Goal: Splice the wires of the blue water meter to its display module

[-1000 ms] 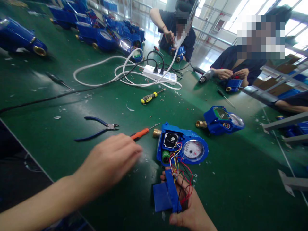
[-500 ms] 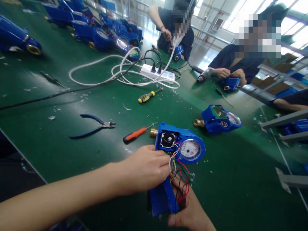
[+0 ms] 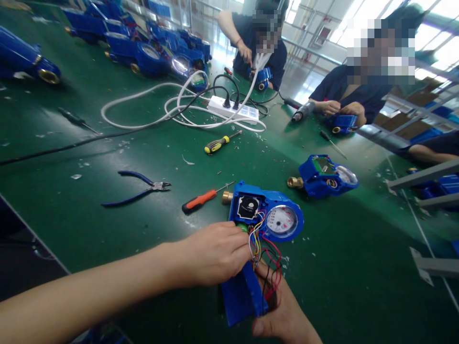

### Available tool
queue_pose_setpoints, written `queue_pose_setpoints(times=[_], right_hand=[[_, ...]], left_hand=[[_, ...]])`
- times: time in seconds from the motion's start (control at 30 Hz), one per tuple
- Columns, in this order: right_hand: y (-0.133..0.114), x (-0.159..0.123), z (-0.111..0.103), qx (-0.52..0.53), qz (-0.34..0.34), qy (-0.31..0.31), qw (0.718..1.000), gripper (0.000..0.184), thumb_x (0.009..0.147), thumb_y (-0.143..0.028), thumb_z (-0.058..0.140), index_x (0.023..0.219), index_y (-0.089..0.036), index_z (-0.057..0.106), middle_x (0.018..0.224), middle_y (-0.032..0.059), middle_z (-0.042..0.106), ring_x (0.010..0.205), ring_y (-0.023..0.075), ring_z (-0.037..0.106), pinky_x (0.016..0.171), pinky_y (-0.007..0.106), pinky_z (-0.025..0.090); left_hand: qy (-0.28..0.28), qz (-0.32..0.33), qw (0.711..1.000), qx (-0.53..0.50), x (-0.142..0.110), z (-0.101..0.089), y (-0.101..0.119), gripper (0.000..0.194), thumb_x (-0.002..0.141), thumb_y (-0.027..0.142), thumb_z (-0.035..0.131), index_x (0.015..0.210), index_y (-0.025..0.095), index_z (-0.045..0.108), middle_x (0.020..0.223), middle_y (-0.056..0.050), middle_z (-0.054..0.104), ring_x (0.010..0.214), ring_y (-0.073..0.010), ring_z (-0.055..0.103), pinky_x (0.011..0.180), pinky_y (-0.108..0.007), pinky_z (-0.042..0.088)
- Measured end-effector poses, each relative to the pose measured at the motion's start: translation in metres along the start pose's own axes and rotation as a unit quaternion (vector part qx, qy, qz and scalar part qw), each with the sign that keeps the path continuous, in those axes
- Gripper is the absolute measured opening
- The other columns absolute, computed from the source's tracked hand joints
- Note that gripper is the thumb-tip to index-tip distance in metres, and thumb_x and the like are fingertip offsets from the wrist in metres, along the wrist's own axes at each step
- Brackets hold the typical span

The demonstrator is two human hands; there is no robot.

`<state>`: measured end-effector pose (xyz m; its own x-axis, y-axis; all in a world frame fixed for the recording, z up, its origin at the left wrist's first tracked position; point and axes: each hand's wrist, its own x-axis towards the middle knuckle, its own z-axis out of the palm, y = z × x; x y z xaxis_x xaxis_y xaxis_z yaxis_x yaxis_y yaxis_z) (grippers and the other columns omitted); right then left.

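Observation:
An opened blue water meter (image 3: 267, 214) with a round dial lies on the green table (image 3: 107, 215) in front of me. Coloured wires (image 3: 261, 243) run from it to a blue cover piece (image 3: 242, 296). My right hand (image 3: 283, 310) grips that cover from below, thumb and fingers wrapped round it. My left hand (image 3: 211, 253) reaches across, its fingers closed at the wires and the green part in the meter's lower left; what they pinch is hidden.
An orange-handled screwdriver (image 3: 201, 199) and blue pliers (image 3: 136, 188) lie left of the meter. A second open meter (image 3: 324, 174), a yellow-black screwdriver (image 3: 217, 143) and a power strip (image 3: 234, 109) with cables lie farther off. Two people work across the table. Several meters (image 3: 143, 45) are piled at the back left.
My left hand has moved right from near the orange screwdriver to the meter's wires, and its fingers have closed there. My right hand keeps hold of the blue cover.

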<state>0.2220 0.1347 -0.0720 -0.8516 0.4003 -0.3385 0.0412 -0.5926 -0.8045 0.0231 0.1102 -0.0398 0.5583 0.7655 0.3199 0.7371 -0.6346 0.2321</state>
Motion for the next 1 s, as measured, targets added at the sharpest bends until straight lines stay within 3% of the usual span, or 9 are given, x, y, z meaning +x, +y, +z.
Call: queue_pose_setpoints(times=[0.23,0.4,0.53,0.67,0.8,1.0], right_hand=[[0.0,-0.002,-0.004,0.012,0.002,-0.005,1.0,0.085,0.047,-0.033,0.088,0.122,-0.021,0.049,0.1,0.0064,0.063,0.083,0.0215,0.062,0.066,0.026,0.048],[0.0,-0.002,-0.004,0.012,0.003,0.007,1.0,0.085,0.045,-0.034,0.088,0.12,-0.022,0.05,0.099,0.0051,0.063,0.08,0.0213,0.063,0.064,0.026,0.048],[0.004,-0.002,-0.005,0.017,0.005,0.016,1.0,0.084,0.042,-0.033,0.089,0.117,-0.022,0.053,0.098,0.0048,0.063,0.079,0.0205,0.062,0.063,0.025,0.048],[0.006,-0.002,-0.006,0.034,0.001,0.017,0.999,0.085,0.041,-0.027,0.089,0.117,-0.022,0.052,0.098,0.0039,0.062,0.077,0.0195,0.062,0.063,0.024,0.048],[0.004,-0.001,-0.003,0.039,-0.005,0.001,0.999,0.086,0.046,-0.027,0.088,0.122,-0.02,0.048,0.096,0.0039,0.063,0.075,0.0181,0.061,0.062,0.024,0.047],[0.005,-0.002,-0.003,0.044,-0.013,-0.008,0.999,0.087,0.047,-0.026,0.089,0.123,-0.021,0.047,0.095,0.0042,0.063,0.08,0.0189,0.061,0.066,0.025,0.046]], left_hand=[[-0.005,-0.022,0.999,-0.029,0.003,0.003,-0.002,0.013,0.086,0.014,0.041,0.077,0.016,0.051,0.075,-0.001,0.055,0.066,-0.0137,0.045,0.063,-0.026,0.039],[0.027,-0.129,0.989,-0.065,-0.003,-0.009,0.002,0.017,0.087,0.017,0.036,0.076,0.015,0.05,0.069,0.0,0.051,0.06,-0.0115,0.045,0.056,-0.023,0.038],[-0.052,-0.161,0.985,-0.018,-0.011,-0.019,0.007,0.028,0.091,0.029,0.034,0.072,0.017,0.051,0.067,-0.001,0.053,0.056,-0.0137,0.049,0.052,-0.026,0.039],[-0.104,-0.178,0.975,-0.086,-0.011,-0.015,0.013,0.018,0.088,0.019,0.035,0.094,0.018,0.052,0.089,-0.004,0.056,0.073,-0.0156,0.055,0.063,-0.028,0.046],[-0.113,-0.179,0.971,-0.113,-0.004,-0.007,0.015,0.019,0.089,0.019,0.034,0.091,0.018,0.053,0.09,-0.003,0.055,0.077,-0.016,0.055,0.066,-0.028,0.048],[-0.071,-0.108,0.992,-0.015,0.002,-0.008,0.017,0.017,0.089,0.017,0.037,0.08,0.017,0.051,0.081,-0.002,0.057,0.063,-0.0154,0.051,0.054,-0.029,0.044]])
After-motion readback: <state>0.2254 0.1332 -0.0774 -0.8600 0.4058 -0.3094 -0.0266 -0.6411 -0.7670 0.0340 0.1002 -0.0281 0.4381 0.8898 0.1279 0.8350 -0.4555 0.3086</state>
